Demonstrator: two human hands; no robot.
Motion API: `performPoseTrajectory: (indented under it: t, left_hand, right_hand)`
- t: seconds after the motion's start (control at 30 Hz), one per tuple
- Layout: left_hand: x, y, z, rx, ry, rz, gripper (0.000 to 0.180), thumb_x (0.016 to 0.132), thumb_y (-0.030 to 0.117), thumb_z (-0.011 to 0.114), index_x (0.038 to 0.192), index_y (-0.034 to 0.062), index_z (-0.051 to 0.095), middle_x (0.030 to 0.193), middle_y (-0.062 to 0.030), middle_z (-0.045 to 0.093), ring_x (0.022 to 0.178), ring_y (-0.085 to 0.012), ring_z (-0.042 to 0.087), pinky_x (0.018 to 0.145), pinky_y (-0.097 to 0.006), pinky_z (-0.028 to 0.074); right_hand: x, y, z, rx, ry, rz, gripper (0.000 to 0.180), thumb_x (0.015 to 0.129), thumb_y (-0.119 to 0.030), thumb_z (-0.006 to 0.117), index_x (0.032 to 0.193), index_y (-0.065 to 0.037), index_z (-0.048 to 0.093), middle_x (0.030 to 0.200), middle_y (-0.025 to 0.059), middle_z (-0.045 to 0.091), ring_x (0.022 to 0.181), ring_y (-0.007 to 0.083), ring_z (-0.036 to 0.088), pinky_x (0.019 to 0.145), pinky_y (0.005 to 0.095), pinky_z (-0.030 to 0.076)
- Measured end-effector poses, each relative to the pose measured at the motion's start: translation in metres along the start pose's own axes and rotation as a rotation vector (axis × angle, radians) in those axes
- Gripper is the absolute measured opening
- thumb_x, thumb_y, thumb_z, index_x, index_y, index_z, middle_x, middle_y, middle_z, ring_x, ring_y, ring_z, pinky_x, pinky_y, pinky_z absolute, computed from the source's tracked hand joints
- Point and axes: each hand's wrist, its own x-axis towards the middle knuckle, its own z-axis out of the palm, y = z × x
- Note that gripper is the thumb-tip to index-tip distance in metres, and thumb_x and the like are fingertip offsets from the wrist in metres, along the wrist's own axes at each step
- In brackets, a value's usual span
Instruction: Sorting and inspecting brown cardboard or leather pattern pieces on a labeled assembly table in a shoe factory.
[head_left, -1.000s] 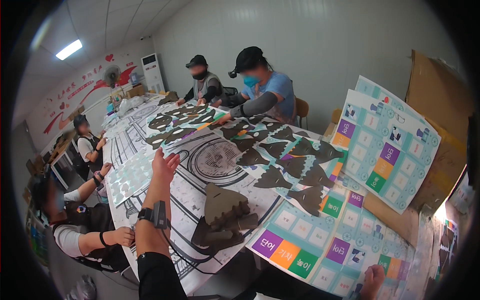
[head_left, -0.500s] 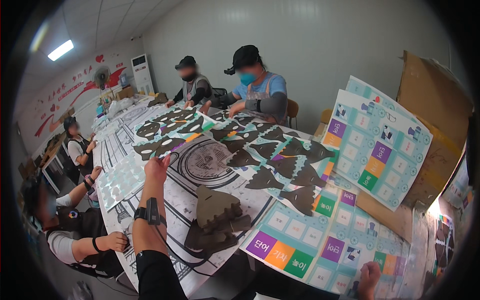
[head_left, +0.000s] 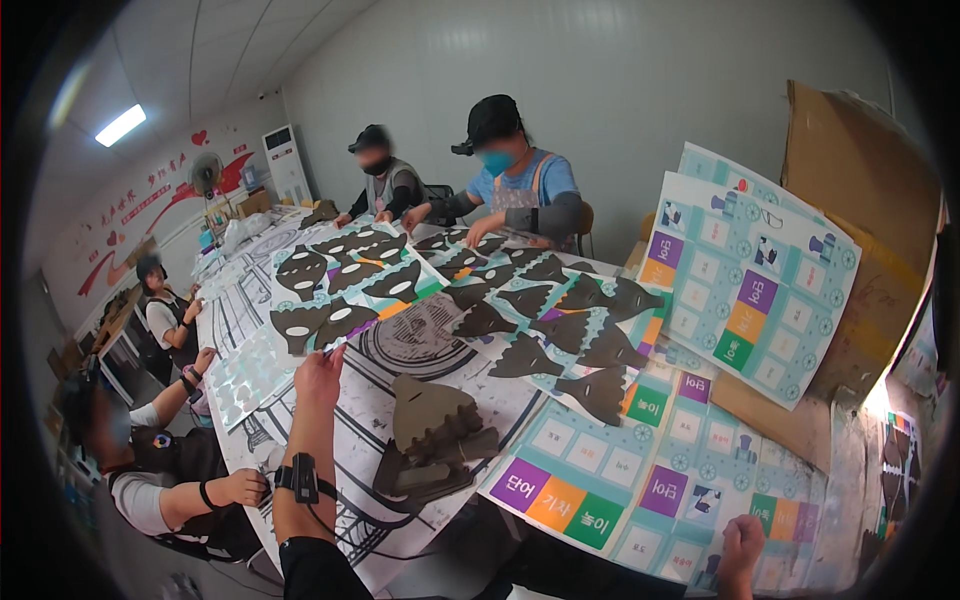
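1. Head view: the left hand [head_left: 318,374] has its grip pinched on the near corner of a printed sheet [head_left: 379,324], which lies inward from the left edge of the tabletop [head_left: 362,425].
2. That sheet should be light and bendy, likely to sag if raised by one corner; holding two opposite edges, clear of the dark cutouts [head_left: 299,274], looks safest (any loose pieces might slide).
3. The cutouts are matte, flared shapes with scalloped ends and pale ovals; felt, foam or card, I cannot tell.
4. Along the tabletop's left edge lies a pale sheet [head_left: 262,352] with rounded, greyish shapes; toward the near edge sits a ridged stack of dark pieces [head_left: 430,412].
5. The right hand [head_left: 741,548] is curled by colourful sheets [head_left: 600,450] at the near right corner; whether its grip holds anything, I cannot tell.
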Motion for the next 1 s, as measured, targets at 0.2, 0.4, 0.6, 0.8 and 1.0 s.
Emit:
performPoseTrajectory:
  t: [0.2,0.4,0.6,0.8,1.0]
  left_hand:
    - [-0.069,0.003,0.01,0.099,-0.043,-0.005,0.022,0.098,0.004,0.043,0.112,-0.0121,0.042,0.114,-0.032,0.058,0.103,-0.0399,0.066,0.079,-0.033,0.061]
    - [-0.143,-0.01,0.032,0.129,-0.102,-0.085,0.019,0.097,0.006,0.048,0.109,-0.0088,0.047,0.103,-0.0173,0.058,0.096,-0.0363,0.067,0.065,-0.028,0.056]
    - [-0.212,-0.038,0.045,0.146,-0.11,-0.261,0.018,0.097,0.007,0.049,0.108,-0.0073,0.051,0.103,-0.016,0.061,0.087,-0.0352,0.068,0.058,-0.03,0.053]
    - [-0.275,-0.087,0.063,0.182,-0.197,-0.493,0.031,0.091,0.006,0.049,0.121,0.002,0.057,0.102,-0.0121,0.07,0.073,-0.029,0.072,0.056,-0.032,0.052]
    - [-0.334,-0.138,0.075,0.232,-0.441,-0.633,0.049,0.086,0.004,0.049,0.135,0.0019,0.048,0.111,-0.0131,0.069,0.077,-0.0238,0.069,0.056,-0.029,0.054]
  right_hand:
    - [-0.005,-0.003,-0.013,0.079,0.022,0.073,0.005,0.088,0.0,0.054,0.084,-0.002,0.056,0.068,-0.0001,0.052,0.055,0.0054,0.044,0.051,0.0218,0.035]
    - [0.003,-0.009,-0.02,0.13,0.01,0.055,0.002,0.088,0.0,0.056,0.087,-0.001,0.058,0.072,0.0008,0.056,0.061,0.0059,0.048,0.055,0.0215,0.038]
    - [0.011,0.002,-0.022,0.231,0.023,0.092,0.001,0.087,0.001,0.06,0.087,0.0,0.059,0.074,0.0012,0.059,0.068,0.0068,0.053,0.061,0.022,0.042]
    - [0.02,-0.007,-0.023,0.122,0.028,0.071,0.003,0.086,-0.001,0.063,0.086,-0.002,0.061,0.074,0.0004,0.06,0.069,0.0071,0.054,0.064,0.0237,0.045]
    - [0.032,0.007,-0.026,0.058,0.015,0.09,0.013,0.09,-0.01,0.06,0.085,0.001,0.065,0.079,0.0057,0.064,0.072,0.0117,0.059,0.068,0.0292,0.049]
